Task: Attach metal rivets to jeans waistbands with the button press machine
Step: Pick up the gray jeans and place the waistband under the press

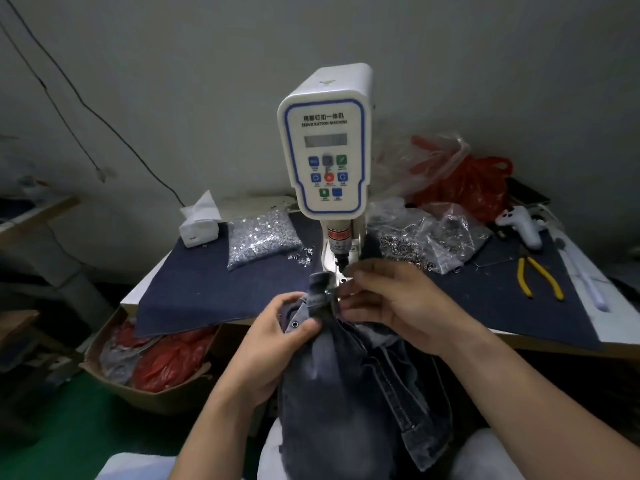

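Faded blue denim jeans drape over the lap; left hand pinches the riveted waistband, right hand grips its edge under the white servo button press machine on the table, clear rivet bags behind.

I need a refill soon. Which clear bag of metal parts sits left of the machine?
The flat bag of bright silver pieces beside the tissue pack; the others lie right, crumpled.

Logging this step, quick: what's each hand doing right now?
Left hand: closed, gripping the jeans waistband.
Right hand: fingers pinching the waistband at the button press machine.
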The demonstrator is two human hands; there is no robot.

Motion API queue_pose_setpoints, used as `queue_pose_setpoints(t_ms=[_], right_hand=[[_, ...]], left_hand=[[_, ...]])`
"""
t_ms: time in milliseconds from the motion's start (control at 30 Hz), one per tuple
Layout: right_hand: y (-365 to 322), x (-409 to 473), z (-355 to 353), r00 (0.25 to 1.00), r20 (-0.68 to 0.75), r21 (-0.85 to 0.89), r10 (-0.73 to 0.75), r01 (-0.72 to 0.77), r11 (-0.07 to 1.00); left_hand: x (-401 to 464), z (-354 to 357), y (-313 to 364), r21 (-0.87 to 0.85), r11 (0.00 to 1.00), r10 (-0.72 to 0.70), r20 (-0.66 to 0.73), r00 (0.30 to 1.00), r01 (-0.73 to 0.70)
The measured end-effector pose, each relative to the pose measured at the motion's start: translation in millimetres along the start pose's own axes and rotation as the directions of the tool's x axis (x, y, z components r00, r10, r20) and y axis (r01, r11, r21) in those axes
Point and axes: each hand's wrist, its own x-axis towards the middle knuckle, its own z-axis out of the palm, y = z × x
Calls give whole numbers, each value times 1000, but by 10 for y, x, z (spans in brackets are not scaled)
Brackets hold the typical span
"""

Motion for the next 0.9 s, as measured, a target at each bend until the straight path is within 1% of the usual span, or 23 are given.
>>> queue_pose_setpoints(t_ms=[67, 100, 133, 167, 200, 233, 267, 300, 333, 367, 400, 433, 467, 500, 533, 567, 600, 633, 667, 733, 800, 867, 900], right_hand=[[69, -39, -98, 988, -36, -240, -147, 134, 961], [101, -109, -210, 973, -31, -388, -231, 201, 899], [137, -216, -352, 959, 27, -509, -281, 255, 822], [186, -331, -517, 959, 127, -582, -252, 278, 764], [260, -470, -692, 961, 237, -631, -142, 263, 730], [370, -585, -843, 946, 322, -704, 29, 219, 676], [535, -655, -932, 907, 364, -794, 209, 185, 579], [750, -711, -962, 865, 340, -882, 370, 157, 443], [1001, -738, -927, 855, 278, -943, 438, 156, 293], [1249, -748, -853, 883, 219, -972, 416, 160, 173], [1469, -712, -735, 926, 185, -979, 329, 144, 145], [1610, -653, -615, 970, 139, -971, 197, 95, 218], [1694, -556, -522, 995, 59, -924, 74, 27, 381], [1720, -440, -457, 999, -23, -832, 24, -33, 554], [1717, -312, -376, 996, -83, -719, 31, -81, 690], [1693, -204, -306, 991, -115, -630, 73, -129, 766], [1671, -132, -259, 988, -128, -570, 82, -141, 809], [1599, -113, -218, 991, -117, -557, 59, -115, 822], [1547, -93, -208, 994, -107, -550, 16, -72, 832], [1380, -121, -257, 994, -49, -588, -100, 52, 807], [1187, -115, -348, 985, -108, -556, -132, 50, 829], [982, -39, -379, 963, -226, -482, -146, 20, 876], [874, 8, -388, 957, -268, -423, -109, -15, 906]], left_hand=[[15, -43, 1, -119, 993, -29, -36, 999, 24], [26, -105, 11, -207, 977, -59, -42, 997, 49], [36, -174, 24, -291, 954, -82, -35, 996, 68], [28, -250, 57, -367, 927, -91, -15, 996, 79], [9, -302, 93, -436, 894, -105, 14, 994, 101], [-8, -336, 130, -507, 850, -135, 50, 990, 142], [-23, -354, 184, -578, 796, -163, 85, 983, 182], [-42, -344, 240, -644, 734, -173, 132, 976, 217], [-57, -325, 277, -690, 681, -158, 187, 970, 244], [-59, -283, 313, -722, 645, -108, 237, 965, 250], [-52, -244, 340, -745, 622, -45, 271, 962, 239], [-38, -199, 384, -757, 607, 11, 309, 951, 239], [-17, -180, 391, -760, 604, 62, 346, 936, 240], [1, -185, 391, -758, 599, 110, 396, 912, 257], [-7, -209, 393, -760, 587, 154, 442, 884, 278], [-29, -262, 400, -763, 584, 179, 453, 873, 276], [-44, -341, 410, -763, 602, 177, 414, 893, 235], [-44, -436, 399, -753, 625, 136, 365, 921, 206], [-58, -541, 387, -735, 650, 78, 318, 945, 194], [-105, -755, 287, -737, 636, -39, 265, 963, 228], [-151, -1003, 143, -738, 642, -163, 135, 977, 209], [-143, -1168, -16, -656, 736, -236, -19, 972, 166], [-134, -1218, -78, -590, 789, -272, -89, 958, 169]])
